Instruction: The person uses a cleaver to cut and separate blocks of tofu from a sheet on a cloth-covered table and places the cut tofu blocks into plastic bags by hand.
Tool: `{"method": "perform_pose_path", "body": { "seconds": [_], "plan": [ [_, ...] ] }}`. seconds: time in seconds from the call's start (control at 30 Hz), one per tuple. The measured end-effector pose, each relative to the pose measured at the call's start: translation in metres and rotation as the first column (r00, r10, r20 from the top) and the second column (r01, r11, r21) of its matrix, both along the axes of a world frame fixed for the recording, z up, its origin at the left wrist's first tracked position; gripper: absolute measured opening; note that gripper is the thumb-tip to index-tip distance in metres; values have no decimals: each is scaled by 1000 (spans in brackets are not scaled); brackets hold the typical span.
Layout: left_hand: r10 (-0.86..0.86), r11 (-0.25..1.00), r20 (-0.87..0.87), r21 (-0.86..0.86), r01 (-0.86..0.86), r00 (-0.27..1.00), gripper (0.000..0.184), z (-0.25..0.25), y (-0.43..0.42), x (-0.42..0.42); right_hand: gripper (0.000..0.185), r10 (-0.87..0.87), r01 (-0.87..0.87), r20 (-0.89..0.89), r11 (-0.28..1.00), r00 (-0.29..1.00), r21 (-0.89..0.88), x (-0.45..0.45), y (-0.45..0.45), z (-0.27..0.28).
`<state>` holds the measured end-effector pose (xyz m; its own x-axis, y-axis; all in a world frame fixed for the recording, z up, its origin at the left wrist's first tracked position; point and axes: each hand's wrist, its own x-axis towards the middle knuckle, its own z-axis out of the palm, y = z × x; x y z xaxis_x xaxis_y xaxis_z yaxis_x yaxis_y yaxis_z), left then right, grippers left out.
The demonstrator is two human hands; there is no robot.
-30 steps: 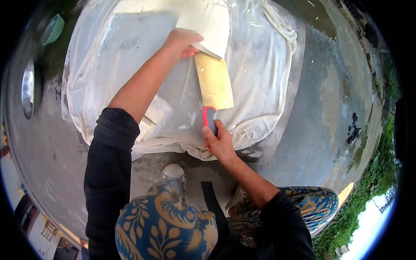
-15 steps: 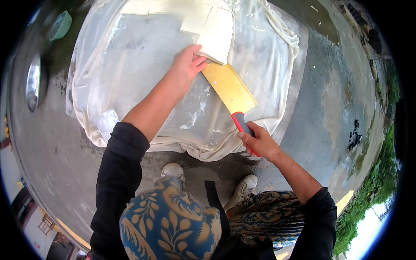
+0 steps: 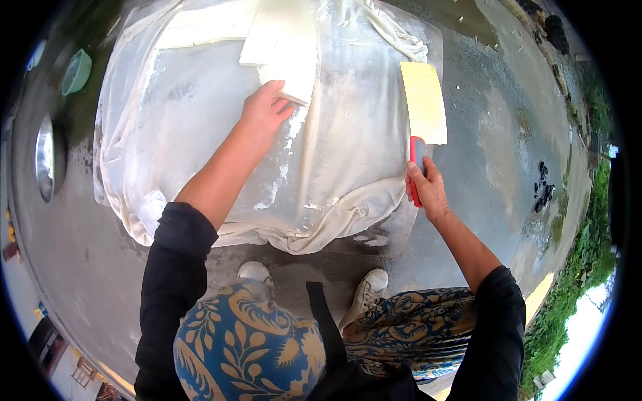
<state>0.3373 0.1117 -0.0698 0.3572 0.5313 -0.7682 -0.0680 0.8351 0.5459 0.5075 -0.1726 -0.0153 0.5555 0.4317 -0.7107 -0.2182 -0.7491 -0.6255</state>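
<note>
My right hand is wrapped round the red and grey handle of a cleaver. Its broad, yellowish blade points away from me over the right edge of the cloth. My left hand holds the near end of a soft-looking white slab, the index finger on top and other fingers at its edge. What the slab is made of, I cannot tell. More white slabs lie at the far side. Beneath them spreads a pale wet cloth with white smears and crumbs.
Clear plastic sheeting shows round the cloth, whose near edge is bunched in folds. To the left on the concrete ground stand a metal basin and a green basin. My shoes are close to the cloth's near edge.
The cleaver has swung right, from the slab's near end to beyond the cloth's right side. My left hand stays at the slab, now slightly lower and further left in view.
</note>
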Motion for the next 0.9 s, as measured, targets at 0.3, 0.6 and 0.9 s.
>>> {"method": "perform_pose_path", "body": {
  "seconds": [0.3,0.6,0.9],
  "plan": [
    [29,1000,81,-9,-29,996,44,-6,-6,1,32,-242,256,231,966,942,-34,24,-6,-48],
    [-628,480,-335,544,688,702,64,21,-113,-7,30,-292,289,330,955,898,61,16,-4,-57],
    [-521,-588,-846,455,668,117,31,-16,-173,27,42,-162,203,337,975,927,-92,13,5,-40]
  ]
}}
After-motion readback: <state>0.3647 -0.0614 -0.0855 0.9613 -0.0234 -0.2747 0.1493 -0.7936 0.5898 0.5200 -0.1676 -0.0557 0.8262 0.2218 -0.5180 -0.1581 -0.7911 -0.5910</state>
